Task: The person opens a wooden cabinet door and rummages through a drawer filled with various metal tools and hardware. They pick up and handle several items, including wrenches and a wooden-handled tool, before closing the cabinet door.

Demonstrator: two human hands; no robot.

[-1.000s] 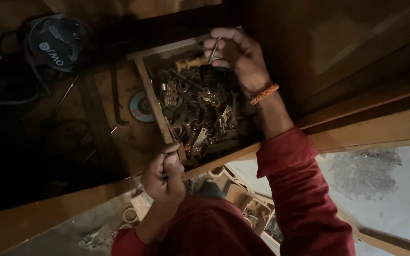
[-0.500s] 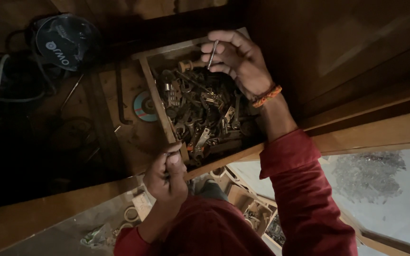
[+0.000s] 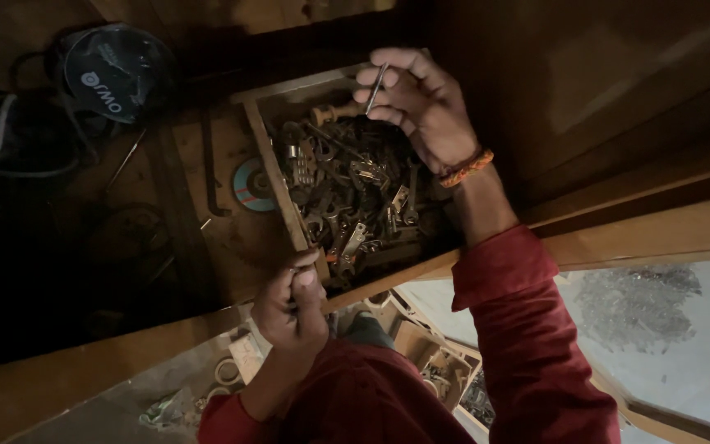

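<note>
Far left, dim: a dark round cap-like object with a pale mark (image 3: 112,72) lies among loose cables (image 3: 10,156) on the dark wooden shelf (image 3: 207,238). Just right of it, a thin dark metal rod (image 3: 211,168) and a flat grey-blue grinding disc (image 3: 252,185) lie on the shelf board, the disc touching the outer wall of the box.

Shallow open wooden box (image 3: 277,177), pale-rimmed, sits tilted in the view. It is filled almost to the rim with a heap of rusty metal hardware (image 3: 355,193): spanners, brackets and small fittings, tangled so that single pieces are hard to tell apart. A small wooden spool (image 3: 326,113) lies at the far end of the heap.

Left hand (image 3: 292,308) is at the near left corner of the box, fingers curled closed around a small item pinched against the thumb; what it is cannot be made out.

Right hand (image 3: 421,103), orange braided band at the wrist, hangs over the far right corner of the box, above the heap. Thumb and first fingers pinch a thin short steel pin (image 3: 377,86), held upright, clear of the hardware; other fingers loosely spread.

A light wooden rail (image 3: 643,234) runs along the near edge. Below it lies a compartmented wooden tray (image 3: 433,362) with small parts. Open room is to the lower right, pale floor (image 3: 684,362).
</note>
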